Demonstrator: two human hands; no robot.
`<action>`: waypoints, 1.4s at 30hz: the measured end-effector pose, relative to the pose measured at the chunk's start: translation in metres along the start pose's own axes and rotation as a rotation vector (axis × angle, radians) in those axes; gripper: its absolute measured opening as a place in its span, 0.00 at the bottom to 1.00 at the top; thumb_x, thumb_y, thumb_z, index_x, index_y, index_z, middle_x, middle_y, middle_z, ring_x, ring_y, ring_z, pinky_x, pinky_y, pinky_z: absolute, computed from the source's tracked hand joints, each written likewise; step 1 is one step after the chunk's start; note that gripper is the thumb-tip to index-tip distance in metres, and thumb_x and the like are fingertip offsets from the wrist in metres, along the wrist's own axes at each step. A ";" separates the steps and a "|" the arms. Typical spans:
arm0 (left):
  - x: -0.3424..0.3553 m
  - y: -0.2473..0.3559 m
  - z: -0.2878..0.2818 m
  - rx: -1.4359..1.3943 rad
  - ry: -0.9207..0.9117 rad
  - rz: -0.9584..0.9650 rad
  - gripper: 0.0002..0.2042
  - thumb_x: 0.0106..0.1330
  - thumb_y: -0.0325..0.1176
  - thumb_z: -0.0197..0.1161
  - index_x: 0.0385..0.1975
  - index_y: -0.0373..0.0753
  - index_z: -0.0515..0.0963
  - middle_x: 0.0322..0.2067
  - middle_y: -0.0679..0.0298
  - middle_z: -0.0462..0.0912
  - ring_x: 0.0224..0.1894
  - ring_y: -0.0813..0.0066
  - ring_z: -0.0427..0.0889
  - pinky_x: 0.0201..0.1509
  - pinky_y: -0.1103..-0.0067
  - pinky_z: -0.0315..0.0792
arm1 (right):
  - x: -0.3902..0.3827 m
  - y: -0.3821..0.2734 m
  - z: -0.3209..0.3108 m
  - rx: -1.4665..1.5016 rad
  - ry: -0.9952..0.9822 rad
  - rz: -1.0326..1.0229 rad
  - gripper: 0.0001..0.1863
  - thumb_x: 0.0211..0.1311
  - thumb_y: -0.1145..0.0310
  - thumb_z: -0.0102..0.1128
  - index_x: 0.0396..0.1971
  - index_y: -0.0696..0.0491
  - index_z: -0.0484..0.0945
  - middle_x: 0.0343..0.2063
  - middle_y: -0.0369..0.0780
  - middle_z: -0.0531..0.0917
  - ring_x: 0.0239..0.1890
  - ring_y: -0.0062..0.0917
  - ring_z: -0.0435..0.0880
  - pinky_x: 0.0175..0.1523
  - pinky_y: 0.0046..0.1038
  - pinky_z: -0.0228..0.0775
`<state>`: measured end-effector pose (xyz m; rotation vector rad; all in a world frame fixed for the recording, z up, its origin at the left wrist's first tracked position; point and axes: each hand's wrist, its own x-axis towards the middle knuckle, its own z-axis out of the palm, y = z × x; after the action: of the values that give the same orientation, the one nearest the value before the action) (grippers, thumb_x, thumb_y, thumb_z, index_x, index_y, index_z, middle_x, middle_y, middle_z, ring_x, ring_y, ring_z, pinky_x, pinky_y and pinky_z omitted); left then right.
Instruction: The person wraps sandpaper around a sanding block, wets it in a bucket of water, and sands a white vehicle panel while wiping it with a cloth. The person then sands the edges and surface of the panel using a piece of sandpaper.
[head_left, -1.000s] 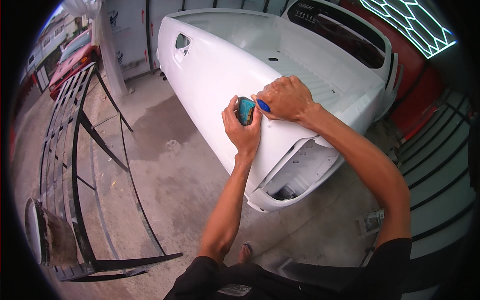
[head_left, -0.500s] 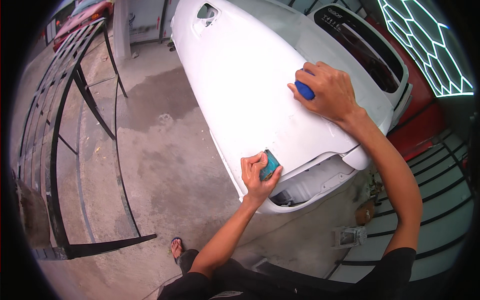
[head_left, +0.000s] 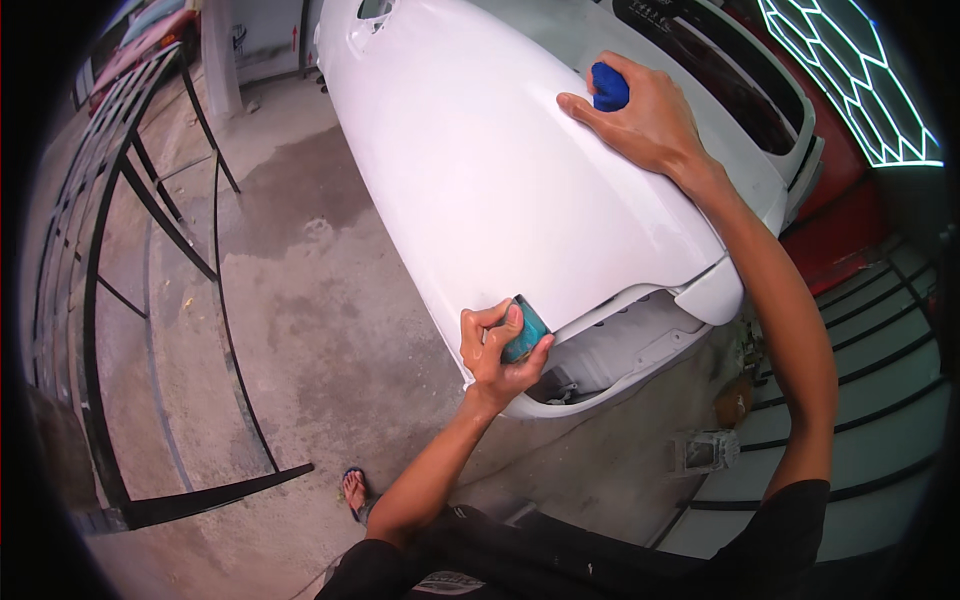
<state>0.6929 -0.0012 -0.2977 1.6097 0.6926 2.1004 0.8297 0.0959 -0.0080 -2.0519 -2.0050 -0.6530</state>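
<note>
My left hand (head_left: 495,350) grips a small flat teal block (head_left: 527,330) near the open rear corner of a white pickup-bed body (head_left: 450,180). My right hand (head_left: 645,115) is wrapped around a soft-looking blue pad (head_left: 609,88) on the upper part of the same white panel, along its top edge farther away. The open recess (head_left: 620,350) at the panel's end shows just right of my left hand.
A black metal rack (head_left: 110,220) stands at the left. At the back are a red car (head_left: 150,55) and a wall panel (head_left: 270,35). A red surface (head_left: 830,230), a glowing hexagon light (head_left: 850,80), a black-barred surface (head_left: 850,400) and a dusty box (head_left: 705,450) are at the right.
My hands have separated: the left moved down toward the panel's corner with the teal block, while the right moved up along the top edge with the blue pad. The view has shifted too.
</note>
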 end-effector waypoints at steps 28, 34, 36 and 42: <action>0.036 0.014 0.007 -0.032 -0.096 -0.012 0.21 0.54 0.28 0.78 0.47 0.31 0.79 0.46 0.49 0.76 0.47 0.59 0.76 0.51 0.69 0.72 | 0.005 0.015 0.002 -0.095 0.208 -0.134 0.26 0.62 0.42 0.67 0.48 0.49 0.87 0.37 0.45 0.90 0.36 0.38 0.89 0.46 0.35 0.81; -0.062 -0.061 -0.025 0.087 0.065 -0.269 0.17 0.57 0.29 0.78 0.44 0.32 0.81 0.39 0.55 0.77 0.42 0.62 0.75 0.44 0.68 0.73 | -0.004 -0.018 -0.020 0.155 0.175 -0.104 0.13 0.54 0.60 0.67 0.27 0.57 0.82 0.25 0.54 0.83 0.33 0.54 0.83 0.38 0.46 0.74; -0.042 -0.083 -0.021 0.146 0.134 -0.462 0.11 0.67 0.30 0.72 0.41 0.31 0.80 0.37 0.60 0.76 0.36 0.71 0.72 0.37 0.73 0.69 | -0.004 -0.020 -0.020 0.091 0.189 -0.089 0.14 0.54 0.60 0.66 0.26 0.58 0.80 0.25 0.55 0.81 0.32 0.55 0.82 0.37 0.47 0.72; -0.095 -0.054 -0.038 0.055 0.049 -0.604 0.16 0.70 0.34 0.69 0.53 0.32 0.81 0.39 0.61 0.75 0.38 0.75 0.71 0.39 0.76 0.69 | -0.004 -0.001 -0.007 0.144 0.316 -0.250 0.15 0.54 0.61 0.67 0.24 0.60 0.77 0.22 0.55 0.79 0.30 0.56 0.81 0.35 0.45 0.70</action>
<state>0.6814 -0.0194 -0.4116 1.1760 1.0985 1.6856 0.8274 0.0891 -0.0034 -1.5220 -2.0651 -0.7954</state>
